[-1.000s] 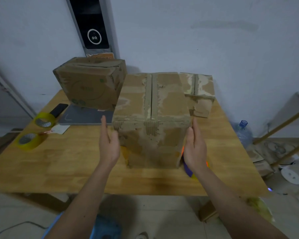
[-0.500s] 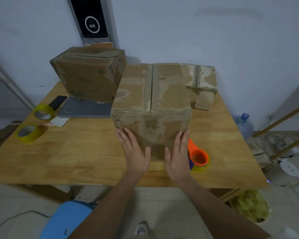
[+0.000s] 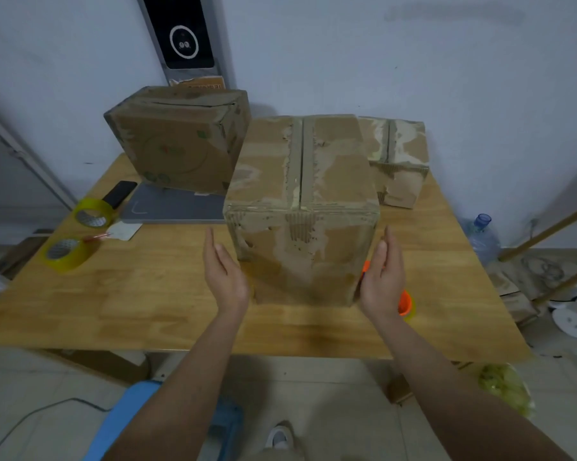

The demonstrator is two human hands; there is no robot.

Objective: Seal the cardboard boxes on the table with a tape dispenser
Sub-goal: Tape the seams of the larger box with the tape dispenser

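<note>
A worn cardboard box (image 3: 300, 207) with a taped top seam stands in the middle of the wooden table (image 3: 140, 304). My left hand (image 3: 225, 274) lies flat against its lower left front corner. My right hand (image 3: 382, 277) lies flat against its lower right front corner, so the box sits clamped between both palms. An orange tape dispenser (image 3: 405, 302) lies on the table just behind my right hand, mostly hidden by it. A second box (image 3: 180, 144) leans at the back left. A smaller box (image 3: 402, 161) sits at the back right.
Two yellow tape rolls (image 3: 92, 212) (image 3: 66, 252) lie near the left table edge, beside a black phone (image 3: 119, 194) and a grey flat pad (image 3: 174, 207). A water bottle (image 3: 481, 232) stands on the floor to the right. A blue stool (image 3: 114, 424) is below the front edge.
Both hands moved from the box's front face out to its two lower front corners. The box now stands slightly nearer the front edge and hides more of the orange dispenser.
</note>
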